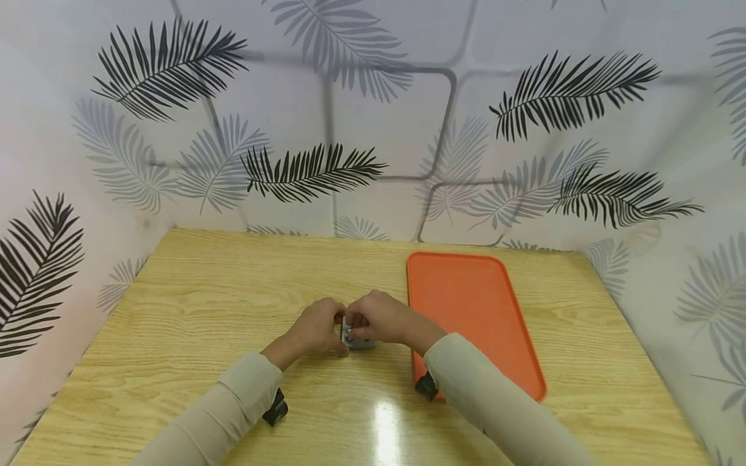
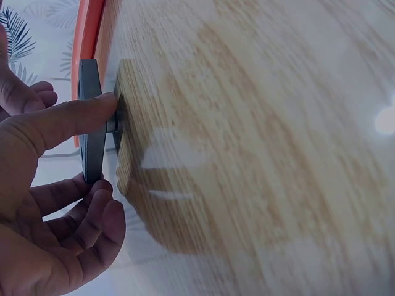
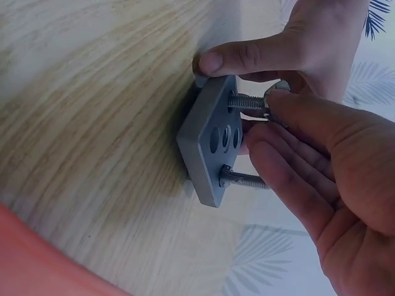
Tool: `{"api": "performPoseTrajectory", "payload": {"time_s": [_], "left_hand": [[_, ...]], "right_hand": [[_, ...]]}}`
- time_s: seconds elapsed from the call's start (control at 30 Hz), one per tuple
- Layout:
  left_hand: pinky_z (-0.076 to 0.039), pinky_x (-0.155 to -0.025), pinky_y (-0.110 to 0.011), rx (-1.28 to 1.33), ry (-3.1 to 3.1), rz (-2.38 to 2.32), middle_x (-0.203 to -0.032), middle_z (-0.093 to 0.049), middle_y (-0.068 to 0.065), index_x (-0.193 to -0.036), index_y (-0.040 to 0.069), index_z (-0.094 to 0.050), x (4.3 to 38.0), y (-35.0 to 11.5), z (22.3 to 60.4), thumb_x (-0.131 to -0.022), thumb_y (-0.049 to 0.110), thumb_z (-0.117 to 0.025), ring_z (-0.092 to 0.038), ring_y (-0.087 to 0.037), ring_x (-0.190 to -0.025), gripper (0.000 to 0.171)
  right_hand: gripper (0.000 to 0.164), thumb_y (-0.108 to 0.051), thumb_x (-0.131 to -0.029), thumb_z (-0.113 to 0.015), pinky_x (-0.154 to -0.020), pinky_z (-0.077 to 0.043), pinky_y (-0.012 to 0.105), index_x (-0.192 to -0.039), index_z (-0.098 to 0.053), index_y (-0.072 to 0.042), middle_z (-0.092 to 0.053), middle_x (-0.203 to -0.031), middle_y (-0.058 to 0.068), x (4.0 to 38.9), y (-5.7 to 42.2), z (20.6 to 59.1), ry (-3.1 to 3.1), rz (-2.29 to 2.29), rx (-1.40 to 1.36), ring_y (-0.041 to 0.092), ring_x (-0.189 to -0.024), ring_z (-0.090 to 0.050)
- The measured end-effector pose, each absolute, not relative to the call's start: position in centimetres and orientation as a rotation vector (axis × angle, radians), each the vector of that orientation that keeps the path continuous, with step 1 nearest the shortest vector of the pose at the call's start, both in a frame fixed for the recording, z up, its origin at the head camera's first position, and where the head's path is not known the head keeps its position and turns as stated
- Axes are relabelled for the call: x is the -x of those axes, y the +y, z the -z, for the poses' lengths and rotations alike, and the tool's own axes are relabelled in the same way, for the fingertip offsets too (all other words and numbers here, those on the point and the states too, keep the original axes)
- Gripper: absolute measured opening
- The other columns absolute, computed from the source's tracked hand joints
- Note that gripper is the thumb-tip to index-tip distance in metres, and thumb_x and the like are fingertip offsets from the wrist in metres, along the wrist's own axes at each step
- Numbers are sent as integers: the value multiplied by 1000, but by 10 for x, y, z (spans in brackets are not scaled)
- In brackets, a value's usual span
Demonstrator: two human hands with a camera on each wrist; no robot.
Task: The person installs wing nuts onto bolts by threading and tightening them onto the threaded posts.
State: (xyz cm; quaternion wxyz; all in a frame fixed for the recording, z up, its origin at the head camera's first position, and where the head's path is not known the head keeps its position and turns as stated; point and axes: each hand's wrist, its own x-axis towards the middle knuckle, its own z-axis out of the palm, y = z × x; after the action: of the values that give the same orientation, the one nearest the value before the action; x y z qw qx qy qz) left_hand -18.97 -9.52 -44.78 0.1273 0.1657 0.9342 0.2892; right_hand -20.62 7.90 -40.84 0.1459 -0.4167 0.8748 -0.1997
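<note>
A grey metal plate [image 3: 203, 135] with several holes is held close over the table, its edge gripped by the left hand [image 1: 319, 325] between thumb and fingers. Two threaded bolts stand out of its upper face. At the free end of one bolt [image 3: 247, 102], the right hand [image 1: 381, 317] pinches a shiny metal nut [image 3: 278, 89] between thumb and fingers, which partly cover it. The other bolt [image 3: 241, 179] runs behind the right index finger. In the left wrist view, a short metal stub [image 2: 112, 124] shows under the plate near the left thumb.
An orange tray [image 1: 466, 304] lies on the wooden table [image 1: 233, 291] to the right, partly under the right forearm. Behind the table hangs a pale backdrop [image 1: 373, 116] with leaf patterns. A dark wrist camera [image 1: 276, 408] sits under the left sleeve.
</note>
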Motion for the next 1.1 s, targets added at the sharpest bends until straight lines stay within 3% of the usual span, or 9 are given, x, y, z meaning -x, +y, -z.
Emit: {"api": "performPoseTrajectory", "payload": {"time_s": [0.23, 0.37, 0.47, 0.57, 0.8, 1.1], "left_hand": [[-52, -84, -38, -477, 2719, -842, -99, -66, -6, -108, 2, -70, 189, -96, 449, -62, 15, -95, -57, -17, -88, 54], [-46, -70, -31, -496, 2714, -852, -85, -60, -1, -96, 3, -70, 190, -96, 449, -62, 13, -95, -49, -14, -76, 45], [-34, -58, -27, -515, 2692, -878, -71, -47, 2, -83, 4, -65, 190, -96, 447, -62, 11, -95, -39, -13, -65, 37], [-28, -55, -27, -537, 2678, -896, -67, -39, 3, -76, 4, -61, 190, -96, 447, -63, 10, -94, -34, -13, -61, 36], [-38, -63, -29, -526, 2700, -870, -83, -60, -3, -88, 9, -66, 189, -96, 447, -63, 12, -94, -45, -14, -71, 38], [-51, -79, -36, -503, 2708, -861, -97, -65, -6, -100, 6, -70, 188, -96, 446, -63, 14, -94, -56, -15, -84, 45]], "right_hand": [[8, -18, -90, -74, -65, -51, 16, -86, -73, -10, -75, -81, 2, 204, 78, 412, 2567, 530, 1198, 8, -70, -68], [6, -13, -89, -71, -67, -51, 17, -94, -72, -10, -74, -86, 1, 206, 82, 411, 2551, 516, 1235, 6, -71, -65], [28, 1, -86, -64, -71, -51, 20, -111, -71, -9, -74, -98, 5, 208, 84, 409, 2521, 528, 1294, 11, -79, -65], [42, 9, -84, -58, -74, -52, 20, -122, -69, -5, -73, -109, 9, 209, 83, 407, 2461, 544, 1354, 17, -88, -68], [28, 0, -88, -69, -77, -54, 20, -115, -71, -2, -74, -105, 9, 208, 81, 407, 2452, 517, 1339, 18, -91, -71], [15, -13, -87, -76, -72, -54, 19, -100, -72, -6, -76, -91, 5, 205, 80, 414, 2529, 574, 1167, 14, -82, -72]]}}
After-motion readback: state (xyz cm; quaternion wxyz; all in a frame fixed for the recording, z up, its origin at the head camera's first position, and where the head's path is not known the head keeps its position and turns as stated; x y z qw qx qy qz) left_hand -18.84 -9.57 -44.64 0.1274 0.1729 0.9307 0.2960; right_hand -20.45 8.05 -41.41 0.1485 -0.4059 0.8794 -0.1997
